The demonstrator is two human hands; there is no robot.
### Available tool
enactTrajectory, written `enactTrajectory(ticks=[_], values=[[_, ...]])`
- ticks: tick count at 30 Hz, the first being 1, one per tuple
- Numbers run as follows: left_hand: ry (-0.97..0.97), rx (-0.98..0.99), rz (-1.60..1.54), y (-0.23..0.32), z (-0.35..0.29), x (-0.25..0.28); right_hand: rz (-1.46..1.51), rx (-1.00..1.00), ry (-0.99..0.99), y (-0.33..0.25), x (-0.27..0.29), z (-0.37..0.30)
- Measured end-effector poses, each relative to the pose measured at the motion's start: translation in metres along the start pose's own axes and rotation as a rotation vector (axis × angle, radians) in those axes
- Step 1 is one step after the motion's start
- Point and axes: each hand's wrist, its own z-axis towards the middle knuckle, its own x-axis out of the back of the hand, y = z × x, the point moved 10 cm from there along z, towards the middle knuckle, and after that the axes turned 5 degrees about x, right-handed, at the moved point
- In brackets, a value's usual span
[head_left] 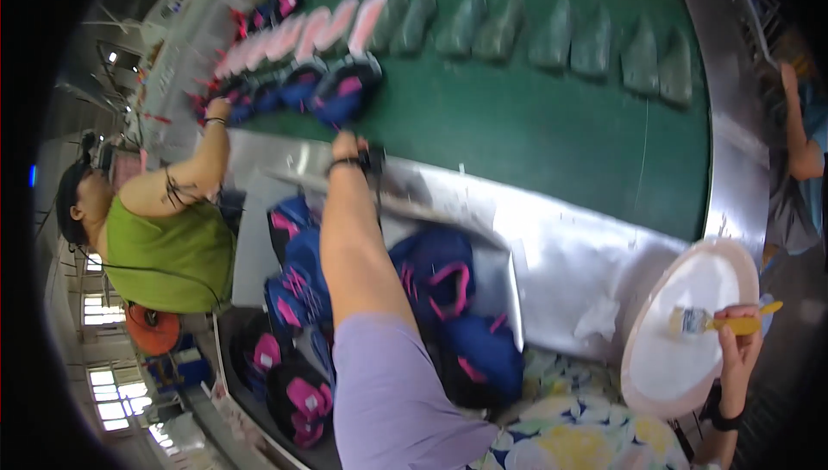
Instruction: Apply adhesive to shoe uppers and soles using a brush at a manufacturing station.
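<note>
My left hand (347, 146) reaches far across to the near edge of the green conveyor belt (535, 142). It is at the near end of a navy shoe upper with pink lining (345, 95); its fingers are blurred and partly hidden, so a grip cannot be made out. At the right, my right hand (738, 351) is closed round the yellow handle of a flat paintbrush (694, 322). The bristles point left over white stuff in a large pale pink basin (636, 384), which stands beside the metal table edge.
Clear shoe-shaped pieces (552, 39) and pink-white insoles (332, 23) line the belt's far side. More navy shoes (444, 276) fill a tray under my left arm. A co-worker in a green top (172, 254) works at the left; another person's arm (798, 129) shows at the right.
</note>
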Motion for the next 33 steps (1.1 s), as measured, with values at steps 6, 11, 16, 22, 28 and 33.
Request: enactTrajectory(ticks=[6,11,16,22,28,33], values=[[-0.460,0.119,-1.160,0.216,-0.190,0.018,-0.294,0.031,0.002,0.003,-0.011,0.001],[-0.732,-0.545,-0.099,0.275,-0.437,0.086,-0.164,0.041,0.058,-0.003,-0.010,-0.031],[-0.308,-1.103,-0.053,0.287,-0.562,0.097,-0.111,0.102,0.049,-0.005,-0.005,-0.055],[-0.147,-1.133,0.066,0.293,-0.544,0.092,0.032,0.193,0.055,-0.023,-0.008,-0.075],[0.463,-1.228,-0.155,0.331,-0.582,0.176,0.056,0.198,0.079,-0.022,-0.005,-0.093],[-0.102,-1.295,-0.025,0.279,-0.603,0.034,-0.058,0.272,0.015,-0.026,-0.010,-0.098]])
